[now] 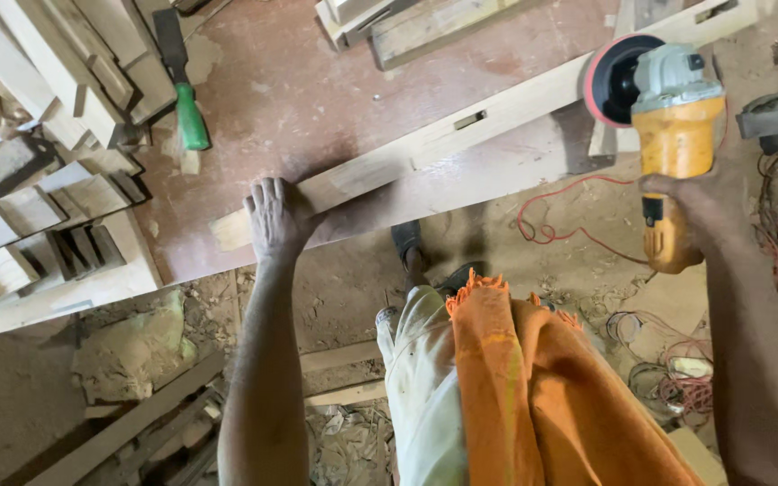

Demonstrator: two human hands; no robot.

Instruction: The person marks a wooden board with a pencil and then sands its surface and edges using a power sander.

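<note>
On workbench, left hand (pixel 276 216) flat on plank (pixel 461 130), right hand (pixel 691 202) gripping sander (pixel 668 117)

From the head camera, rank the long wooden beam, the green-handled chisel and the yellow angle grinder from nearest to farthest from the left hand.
1. Long wooden beam: directly under the left hand, which presses on it.
2. Green-handled chisel: up and to its left on the workbench.
3. Yellow angle grinder: far right, gripped by the right hand.
</note>
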